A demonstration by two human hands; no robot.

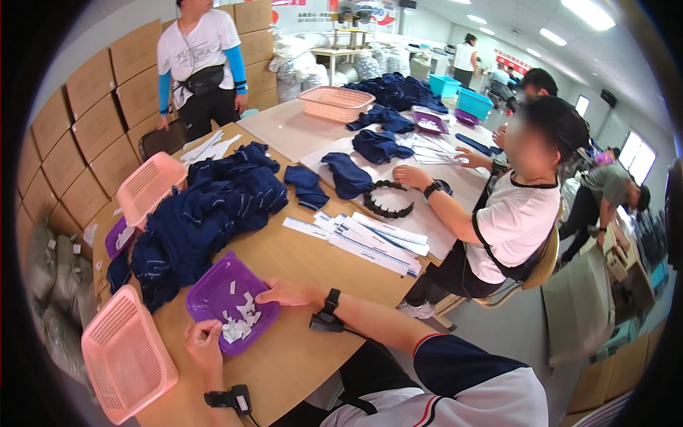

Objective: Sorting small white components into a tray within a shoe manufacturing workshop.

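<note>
Left hand (205, 340) pinches small white paper tags (238, 322) in the shallow purple plastic tray (213, 288); right hand (283, 292) grips the tray's near-right rim, fingertips hidden.

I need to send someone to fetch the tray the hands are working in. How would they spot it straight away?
Start at the long wooden table with the big heap of navy clothes. Just in front of that heap, at the near edge, sits the purple tray with white paper slips, the right hand on its rim and the left hand at its corner. Unlike the pink baskets beside it, it is shallow, solid-walled and purple.
</note>
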